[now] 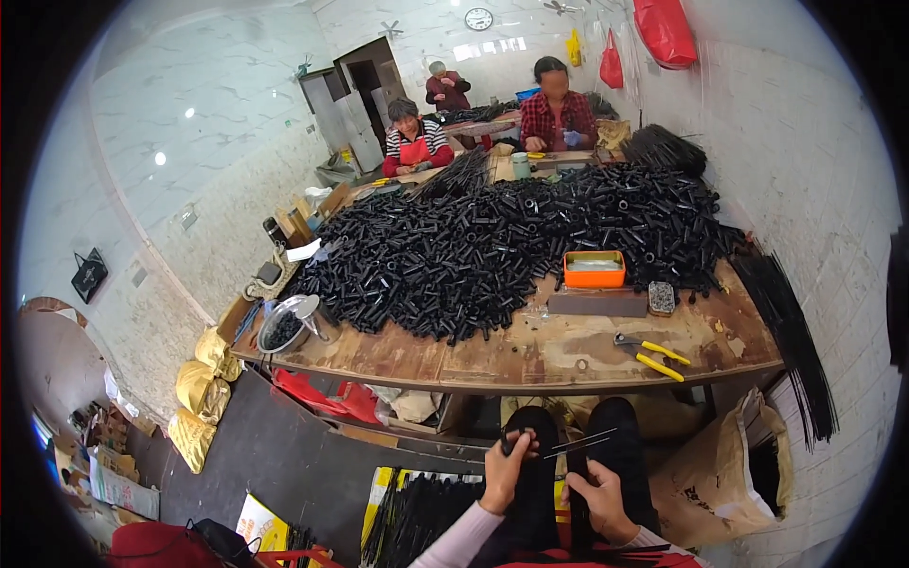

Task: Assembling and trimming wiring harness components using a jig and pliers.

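Observation:
My left hand (pixel 509 470) is closed, with a short black tube (pixel 512 439) pinched at its fingertips. Just to its right, a couple of thin dark rods (pixel 582 442) slant above my lap, catching the light. My right hand (pixel 603 500) sits below those rods with its fingers curled in; what it grips is mostly hidden against the dark trousers (pixel 620 426). Both hands are in front of the table edge, over my knees. Lower left of them, a bundle of thin black rods (pixel 426 511) lies on a yellow and white sack.
A wooden table (pixel 379 348) bears a large heap of black tubes (pixel 454 256). Near me are yellow-handled pliers (pixel 653 355), an orange tin (pixel 595 270), a box of small metal parts (pixel 661 298) and a metal bowl (pixel 282 327). An open sack (pixel 724 473) stands right. Several people sit beyond.

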A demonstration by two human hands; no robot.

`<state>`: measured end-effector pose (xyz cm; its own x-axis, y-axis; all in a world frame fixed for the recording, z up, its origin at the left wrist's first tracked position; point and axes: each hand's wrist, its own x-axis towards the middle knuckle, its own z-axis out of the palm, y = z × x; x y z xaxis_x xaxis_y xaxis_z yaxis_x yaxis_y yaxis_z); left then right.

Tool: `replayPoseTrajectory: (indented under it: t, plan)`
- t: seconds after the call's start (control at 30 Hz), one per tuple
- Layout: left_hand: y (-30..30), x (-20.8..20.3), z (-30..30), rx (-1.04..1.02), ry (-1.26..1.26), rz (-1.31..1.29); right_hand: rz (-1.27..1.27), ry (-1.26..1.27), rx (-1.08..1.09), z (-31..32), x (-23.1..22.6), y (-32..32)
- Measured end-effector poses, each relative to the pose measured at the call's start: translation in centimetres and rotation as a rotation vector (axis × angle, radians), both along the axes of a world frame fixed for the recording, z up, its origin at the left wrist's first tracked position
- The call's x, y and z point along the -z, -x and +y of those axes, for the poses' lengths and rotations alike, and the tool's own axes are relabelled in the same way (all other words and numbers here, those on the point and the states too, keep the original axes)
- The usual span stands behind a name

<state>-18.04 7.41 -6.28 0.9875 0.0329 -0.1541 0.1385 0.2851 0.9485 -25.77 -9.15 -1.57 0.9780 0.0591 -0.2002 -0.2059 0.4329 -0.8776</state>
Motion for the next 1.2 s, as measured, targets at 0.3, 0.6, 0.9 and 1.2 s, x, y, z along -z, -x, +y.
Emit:
replayPoseTrajectory:
  t: [0.3, 0.6, 0.9, 1.2]
  plan:
    - [-4.4, -5.9, -1.9, 0.098, 0.027, -0.159, -0.011, 0.213, -0.032, -1.1, -1.4, -1.9]
    - [-2.8, -2.2, -3.0, -0.104, 0.244, 0.005, -0.014, 0.031, 0.009, -0.8, 1.8, -2.4]
    - [-2.4, -2.9, -5.3, -0.181, 0.178, -0.029, -0.026, 0.033, -0.007, -0.4, 1.8, -2.2]
    - [-2.3, -2.0, -2.6, 0.294, 0.456, 0.247, 0.039, 0.020, 0.015, 0.2, 1.6, -1.4]
